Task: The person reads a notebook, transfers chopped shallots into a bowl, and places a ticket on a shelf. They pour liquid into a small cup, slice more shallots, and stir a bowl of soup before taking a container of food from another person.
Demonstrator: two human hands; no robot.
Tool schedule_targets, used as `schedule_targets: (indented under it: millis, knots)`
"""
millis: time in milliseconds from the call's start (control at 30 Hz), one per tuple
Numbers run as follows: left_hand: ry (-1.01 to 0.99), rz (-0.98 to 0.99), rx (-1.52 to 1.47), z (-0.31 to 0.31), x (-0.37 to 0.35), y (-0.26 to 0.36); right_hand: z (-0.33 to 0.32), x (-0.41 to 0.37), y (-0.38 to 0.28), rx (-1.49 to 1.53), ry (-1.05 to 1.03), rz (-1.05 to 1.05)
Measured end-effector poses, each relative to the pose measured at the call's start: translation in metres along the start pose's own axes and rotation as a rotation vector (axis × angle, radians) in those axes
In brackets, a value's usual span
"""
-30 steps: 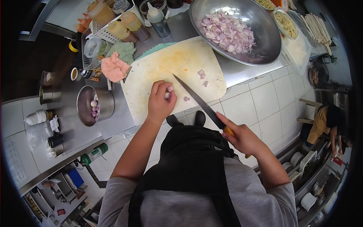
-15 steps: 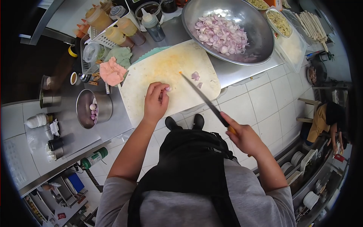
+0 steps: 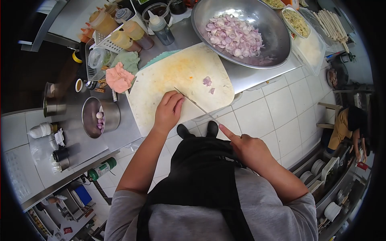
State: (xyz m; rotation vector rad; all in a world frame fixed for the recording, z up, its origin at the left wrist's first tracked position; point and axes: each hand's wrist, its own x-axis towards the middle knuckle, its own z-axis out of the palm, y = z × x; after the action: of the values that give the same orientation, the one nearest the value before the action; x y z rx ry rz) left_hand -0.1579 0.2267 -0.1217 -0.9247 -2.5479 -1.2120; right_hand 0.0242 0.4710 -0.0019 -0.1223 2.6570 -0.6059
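My left hand (image 3: 168,107) rests near the front edge of the white cutting board (image 3: 157,80), its fingers curled together over a shallot that they hide now. My right hand (image 3: 250,148) grips a long knife (image 3: 196,105), index finger stretched along its spine. The blade is turned edge-down, and its tip reaches just past my left fingertips. A few cut shallot pieces (image 3: 207,81) lie on the right part of the board. Beyond it, a large steel bowl (image 3: 277,44) contains a heap of sliced shallots (image 3: 233,35).
Left of the board stand a steel pot (image 3: 112,116) with peeled shallots and a pink cloth (image 3: 119,77). Squeeze bottles (image 3: 161,28) line the back. A tray of shredded food (image 3: 296,23) is at the upper right. Another person (image 3: 346,124) works at far right.
The knife has swung left and down to my left fingers, and its blade has turned edge-on. My right hand has moved slightly toward me. The shallot at my left fingertips is now covered.
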Motion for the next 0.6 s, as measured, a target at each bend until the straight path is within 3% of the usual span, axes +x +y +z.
schedule_targets:
  millis: [200,367,600]
  knots:
    - [-0.006,0.056,0.037,0.0,0.0,0.0,0.001,0.006,-0.003,-0.083,-0.036,0.025]
    - [-0.014,-0.013,-0.015,0.0,0.001,0.003,0.018,0.024,0.004,0.053,0.102,-0.048]
    - [-0.02,-0.032,-0.023,0.002,0.001,0.004,0.019,0.017,-0.002,0.038,-0.008,0.039]
